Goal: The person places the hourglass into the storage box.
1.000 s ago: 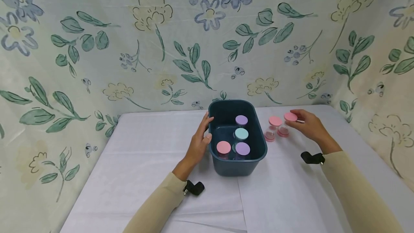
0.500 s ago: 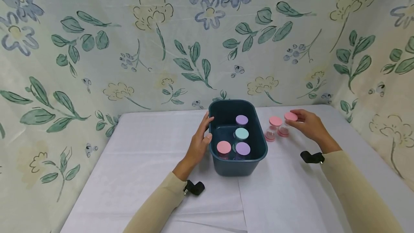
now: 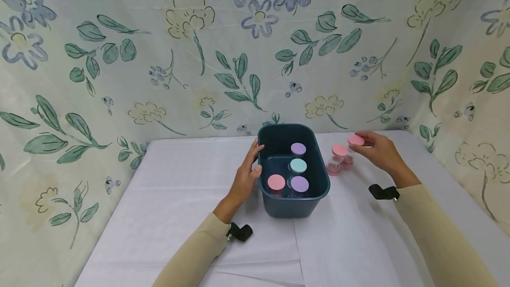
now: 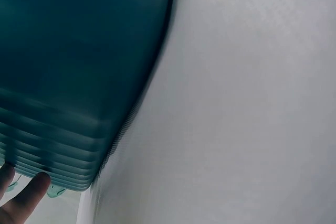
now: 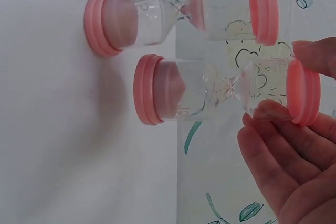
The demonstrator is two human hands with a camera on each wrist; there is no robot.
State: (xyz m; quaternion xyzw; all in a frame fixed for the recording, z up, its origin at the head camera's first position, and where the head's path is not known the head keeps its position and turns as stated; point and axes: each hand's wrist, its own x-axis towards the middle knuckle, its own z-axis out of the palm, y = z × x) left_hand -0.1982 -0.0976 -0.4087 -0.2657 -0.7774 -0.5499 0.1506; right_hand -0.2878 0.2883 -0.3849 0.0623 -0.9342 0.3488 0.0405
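Note:
My right hand (image 3: 377, 150) pinches a sand timer (image 5: 226, 87) by its pink top cap, thumb on one side and fingers on the other. The timer is upright, with pink sand in its lower bulb. Close beside it stands a second pink-capped sand timer (image 3: 334, 163), with sand in both bulbs. My left hand (image 3: 242, 178) rests on the left side of a dark teal bin (image 3: 292, 207), fingers extended along its wall. In the left wrist view, two fingertips (image 4: 39, 182) touch the ribbed wall.
Inside the bin stand several more timers: a pink-capped one (image 3: 276, 182), a mint-capped one (image 3: 298, 166) and two with purple caps (image 3: 299, 184). A white cloth (image 3: 191, 198) covers the table. A floral curtain (image 3: 223, 56) hangs behind its back edge.
My right hand has shifted the pinched sand timer slightly back and left, so the other pink timer now partly overlaps it. My left hand and the bin stay in place.

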